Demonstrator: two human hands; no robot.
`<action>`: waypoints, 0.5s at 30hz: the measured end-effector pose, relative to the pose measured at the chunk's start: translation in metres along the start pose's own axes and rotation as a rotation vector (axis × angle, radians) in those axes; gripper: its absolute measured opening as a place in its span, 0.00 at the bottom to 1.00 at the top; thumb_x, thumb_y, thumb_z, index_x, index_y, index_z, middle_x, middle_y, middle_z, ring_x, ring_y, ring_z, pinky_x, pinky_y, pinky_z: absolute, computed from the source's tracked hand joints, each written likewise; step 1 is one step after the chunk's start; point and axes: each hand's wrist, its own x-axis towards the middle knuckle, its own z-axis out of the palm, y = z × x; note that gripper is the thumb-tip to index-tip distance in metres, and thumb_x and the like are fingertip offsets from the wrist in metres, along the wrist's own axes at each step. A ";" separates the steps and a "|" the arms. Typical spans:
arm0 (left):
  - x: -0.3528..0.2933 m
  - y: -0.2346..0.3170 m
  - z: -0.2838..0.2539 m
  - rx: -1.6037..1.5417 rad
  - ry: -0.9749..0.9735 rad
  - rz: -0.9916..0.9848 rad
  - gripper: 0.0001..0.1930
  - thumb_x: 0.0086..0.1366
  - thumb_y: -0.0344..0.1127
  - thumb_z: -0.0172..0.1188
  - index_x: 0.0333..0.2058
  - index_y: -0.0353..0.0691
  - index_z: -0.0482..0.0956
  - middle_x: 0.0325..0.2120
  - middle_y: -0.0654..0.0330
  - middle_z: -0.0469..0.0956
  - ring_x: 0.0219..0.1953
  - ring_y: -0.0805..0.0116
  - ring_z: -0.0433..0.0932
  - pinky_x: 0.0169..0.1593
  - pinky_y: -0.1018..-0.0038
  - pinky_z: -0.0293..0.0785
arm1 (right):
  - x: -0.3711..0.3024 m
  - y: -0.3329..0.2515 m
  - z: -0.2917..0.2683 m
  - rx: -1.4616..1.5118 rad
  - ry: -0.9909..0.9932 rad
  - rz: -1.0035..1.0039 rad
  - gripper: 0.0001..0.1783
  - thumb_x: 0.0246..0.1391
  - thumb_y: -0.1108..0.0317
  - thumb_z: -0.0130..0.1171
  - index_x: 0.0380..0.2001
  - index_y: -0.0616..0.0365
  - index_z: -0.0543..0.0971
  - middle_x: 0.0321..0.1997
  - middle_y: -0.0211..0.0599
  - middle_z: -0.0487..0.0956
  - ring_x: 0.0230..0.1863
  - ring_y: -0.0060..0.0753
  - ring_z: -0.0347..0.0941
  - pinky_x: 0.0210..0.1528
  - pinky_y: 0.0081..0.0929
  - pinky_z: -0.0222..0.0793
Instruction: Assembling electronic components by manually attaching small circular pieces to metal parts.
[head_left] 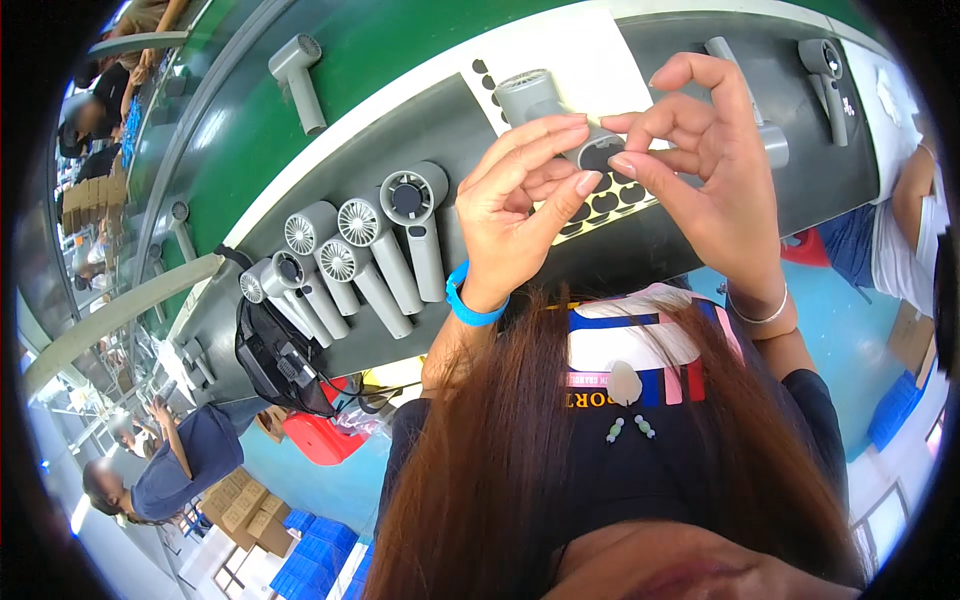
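A grey handheld fan (pixel 527 92) has its head beyond my fingers, and its handle runs toward me between my hands. My left hand (pixel 520 195) is closed around the handle's near end, partly hiding it. At that end shows a round black sticker (pixel 601 153), with a grey rim around part of it. My right hand (pixel 705 165) pinches the sticker's right edge between thumb and forefinger, other fingers curled. Whether the sticker is fully against the handle, I cannot tell. Below my fingers lies a pale sheet of black stickers (pixel 628 196).
Several grey fans (pixel 375 255) lie left of my hands on the dark table (pixel 425 130). A black bag (pixel 270 345) sits at the table's left edge. Two more fans are at the right, one a fan with a round head (pixel 825 90). Beyond runs a green belt (pixel 375 45) carrying a fan (pixel 300 80).
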 end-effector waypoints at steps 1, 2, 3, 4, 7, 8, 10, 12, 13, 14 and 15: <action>0.000 0.000 0.001 0.007 0.012 0.001 0.18 0.56 0.18 0.62 0.47 0.29 0.76 0.49 0.50 0.73 0.38 0.72 0.79 0.41 0.79 0.80 | 0.000 0.000 0.000 -0.001 0.002 0.003 0.27 0.50 0.84 0.57 0.50 0.57 0.59 0.30 0.33 0.74 0.49 0.35 0.76 0.46 0.22 0.74; -0.001 0.001 0.001 0.007 0.013 0.002 0.18 0.56 0.18 0.62 0.47 0.29 0.76 0.49 0.50 0.73 0.38 0.72 0.79 0.41 0.79 0.80 | -0.001 0.000 0.001 -0.001 0.001 0.002 0.27 0.50 0.84 0.57 0.50 0.57 0.59 0.30 0.33 0.74 0.49 0.35 0.76 0.46 0.22 0.74; -0.001 0.001 0.003 0.006 0.036 -0.003 0.17 0.56 0.18 0.62 0.46 0.29 0.77 0.48 0.50 0.73 0.38 0.72 0.79 0.40 0.79 0.80 | -0.002 0.001 0.001 -0.002 -0.002 -0.020 0.27 0.50 0.84 0.57 0.50 0.58 0.59 0.30 0.34 0.75 0.49 0.35 0.76 0.46 0.23 0.74; 0.000 0.001 0.004 0.004 0.059 -0.008 0.16 0.56 0.18 0.62 0.45 0.29 0.77 0.48 0.50 0.73 0.37 0.73 0.79 0.39 0.80 0.80 | -0.003 0.001 0.001 -0.004 -0.005 -0.041 0.27 0.51 0.84 0.57 0.51 0.58 0.59 0.31 0.34 0.75 0.49 0.35 0.77 0.47 0.23 0.73; 0.000 0.006 0.007 0.004 0.107 -0.034 0.14 0.56 0.18 0.62 0.42 0.29 0.77 0.47 0.51 0.73 0.36 0.73 0.80 0.37 0.80 0.80 | -0.005 -0.005 0.003 -0.040 0.009 -0.012 0.26 0.52 0.84 0.56 0.52 0.59 0.59 0.32 0.36 0.77 0.49 0.36 0.77 0.48 0.25 0.73; 0.000 0.008 0.007 0.008 0.109 -0.034 0.14 0.56 0.18 0.62 0.42 0.29 0.77 0.47 0.51 0.73 0.36 0.73 0.80 0.37 0.80 0.80 | -0.005 -0.005 0.004 -0.037 0.007 -0.012 0.26 0.52 0.84 0.56 0.52 0.59 0.59 0.32 0.36 0.77 0.49 0.36 0.77 0.48 0.25 0.73; 0.001 0.009 0.009 0.028 0.139 -0.056 0.11 0.56 0.18 0.61 0.39 0.29 0.78 0.46 0.51 0.74 0.35 0.72 0.80 0.36 0.80 0.81 | -0.006 -0.006 0.004 -0.065 -0.013 -0.030 0.26 0.53 0.82 0.56 0.52 0.61 0.59 0.34 0.37 0.77 0.48 0.36 0.77 0.49 0.26 0.73; 0.000 0.007 0.011 0.049 0.156 -0.018 0.10 0.56 0.18 0.60 0.38 0.29 0.78 0.45 0.52 0.75 0.35 0.72 0.80 0.36 0.80 0.81 | -0.007 -0.006 0.006 -0.098 0.012 -0.056 0.26 0.52 0.82 0.57 0.52 0.61 0.60 0.33 0.36 0.77 0.45 0.33 0.77 0.47 0.25 0.73; 0.000 0.005 0.013 0.073 0.175 0.020 0.09 0.56 0.18 0.60 0.38 0.29 0.78 0.44 0.52 0.75 0.34 0.71 0.81 0.35 0.79 0.81 | -0.008 -0.005 0.007 -0.129 0.033 -0.083 0.26 0.52 0.81 0.58 0.52 0.62 0.60 0.33 0.36 0.77 0.42 0.31 0.78 0.45 0.24 0.73; -0.001 0.004 0.014 0.072 0.175 0.021 0.09 0.56 0.18 0.60 0.38 0.29 0.78 0.44 0.52 0.75 0.34 0.71 0.81 0.35 0.79 0.81 | -0.009 -0.004 0.007 -0.129 0.033 -0.083 0.26 0.52 0.81 0.58 0.52 0.62 0.60 0.33 0.36 0.77 0.42 0.31 0.78 0.45 0.24 0.73; -0.002 0.002 0.015 0.101 0.189 0.049 0.08 0.56 0.19 0.60 0.37 0.29 0.78 0.42 0.52 0.76 0.34 0.71 0.81 0.35 0.79 0.81 | -0.010 -0.005 0.007 -0.203 0.051 -0.119 0.25 0.51 0.80 0.59 0.51 0.63 0.62 0.34 0.36 0.77 0.38 0.29 0.77 0.41 0.23 0.71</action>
